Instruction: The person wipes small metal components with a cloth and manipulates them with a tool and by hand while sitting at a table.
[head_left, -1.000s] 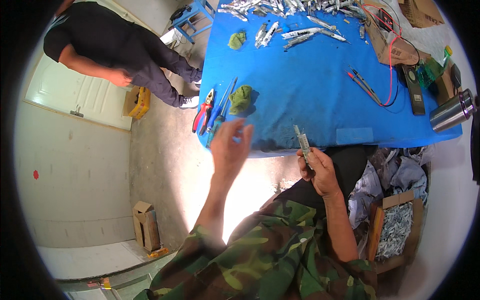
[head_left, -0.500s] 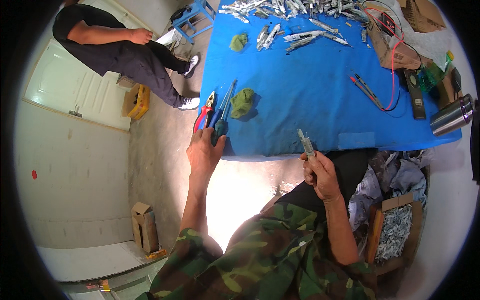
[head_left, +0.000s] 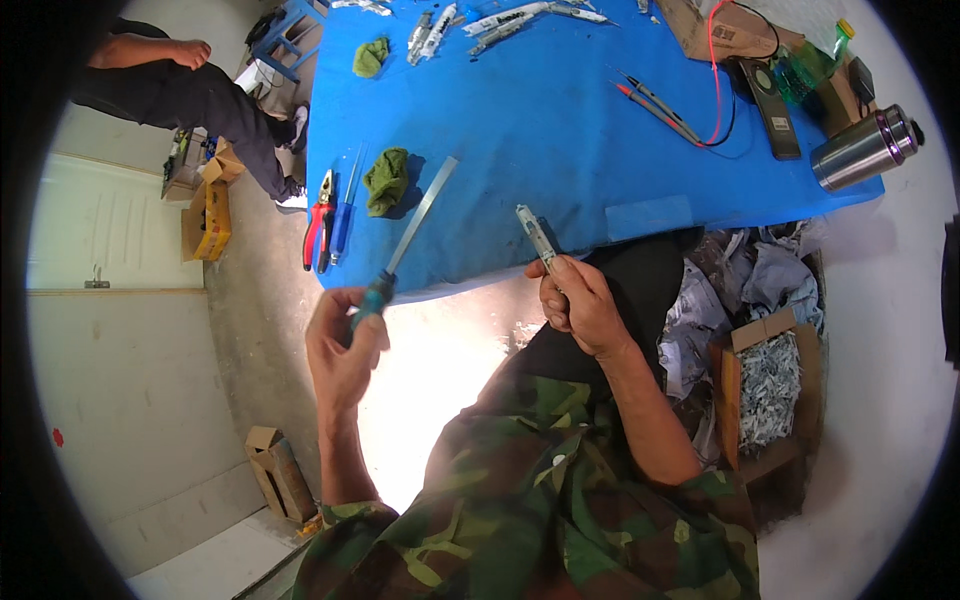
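Observation:
My left hand (head_left: 345,345) is closed around the teal handle of a screwdriver (head_left: 408,238). Its long shaft points up and to the right over the table's near edge. In my right hand (head_left: 585,305), thumb and fingers grip a narrow grey-white part (head_left: 537,234), its free end tilted up to the left; what the part is, I cannot make out. Red-handled pliers (head_left: 320,222) and a blue-handled screwdriver (head_left: 342,225) lie at the table's left edge. Beside them sits a crumpled green cloth (head_left: 386,182).
On the blue-covered table (head_left: 480,150) are several similar grey-white parts (head_left: 510,22), a second green cloth (head_left: 370,58), test probes (head_left: 655,110), a dark flat device (head_left: 770,110) and a steel flask (head_left: 862,150). A box of shreds (head_left: 770,390) stands lower right. Another person (head_left: 215,115) stands at left.
My left hand has lifted the teal screwdriver off the table, away from the pliers. The view has shifted, so the table sits further left and up. My right hand still holds the part.

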